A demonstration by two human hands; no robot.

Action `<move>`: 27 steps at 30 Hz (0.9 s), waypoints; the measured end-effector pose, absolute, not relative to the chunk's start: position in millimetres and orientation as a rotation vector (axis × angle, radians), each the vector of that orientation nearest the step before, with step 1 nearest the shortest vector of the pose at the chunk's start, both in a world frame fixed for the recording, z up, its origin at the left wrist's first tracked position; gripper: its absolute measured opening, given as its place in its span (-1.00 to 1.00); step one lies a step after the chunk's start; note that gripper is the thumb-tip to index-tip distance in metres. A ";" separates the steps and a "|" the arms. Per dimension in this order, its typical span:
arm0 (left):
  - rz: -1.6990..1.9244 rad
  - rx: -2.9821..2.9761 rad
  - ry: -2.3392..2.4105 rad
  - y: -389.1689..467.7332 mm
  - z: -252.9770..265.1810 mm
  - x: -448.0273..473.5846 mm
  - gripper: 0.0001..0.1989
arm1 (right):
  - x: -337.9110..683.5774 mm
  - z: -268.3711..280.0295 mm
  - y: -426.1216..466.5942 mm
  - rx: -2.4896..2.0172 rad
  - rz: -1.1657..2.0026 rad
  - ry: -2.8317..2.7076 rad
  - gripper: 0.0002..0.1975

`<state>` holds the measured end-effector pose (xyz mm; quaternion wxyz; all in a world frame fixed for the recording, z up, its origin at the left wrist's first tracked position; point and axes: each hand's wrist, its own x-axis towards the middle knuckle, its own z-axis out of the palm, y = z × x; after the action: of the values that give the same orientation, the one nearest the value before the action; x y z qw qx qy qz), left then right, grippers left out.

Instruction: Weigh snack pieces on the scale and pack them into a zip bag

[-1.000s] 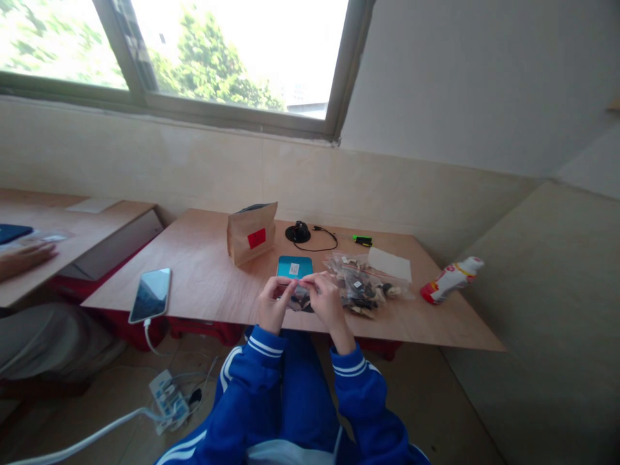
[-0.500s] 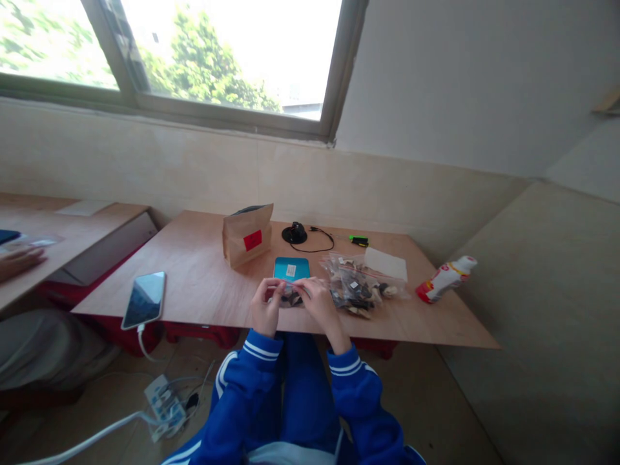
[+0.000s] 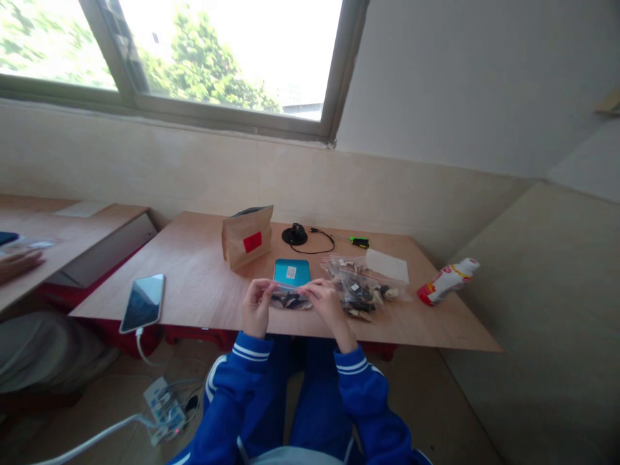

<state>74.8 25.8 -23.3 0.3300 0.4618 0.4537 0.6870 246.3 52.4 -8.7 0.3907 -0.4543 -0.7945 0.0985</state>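
Observation:
Both of my hands hold one small clear zip bag (image 3: 289,298) with dark pieces inside, just above the near edge of the wooden table (image 3: 203,278). My left hand (image 3: 255,307) pinches its left end and my right hand (image 3: 325,302) pinches its right end. A teal flat box (image 3: 292,272) with a white label lies right behind the bag. To the right sits a pile of similar clear bags (image 3: 361,289) filled with small dark and pale parts.
A brown paper pouch (image 3: 247,236) with a red label stands behind. A phone (image 3: 142,301) on a cable lies at the left; a black puck with cord (image 3: 296,234), green marker (image 3: 361,241) and white bottle (image 3: 448,280) sit farther off. Another person's hand (image 3: 19,263) rests on the left table.
My hands have spread apart along the small bag, which now lies stretched flat between them. The view shifted slightly.

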 end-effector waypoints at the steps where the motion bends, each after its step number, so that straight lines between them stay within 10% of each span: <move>1: 1.788 1.199 1.190 25.8 -23.4 73.4 -0.79 | 248.6 -10.0 53.2 -1.153 0.236 -2.017 -0.87; 27: 1.612 1.407 1.293 16.4 -16.3 80.5 -0.74 | 232.5 2.3 40.6 -1.106 0.163 -2.039 -0.81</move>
<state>80.5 16.4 -16.3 0.3154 0.5340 0.4909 0.6119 232.5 40.6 2.3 0.3970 -0.4364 -0.8049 0.0643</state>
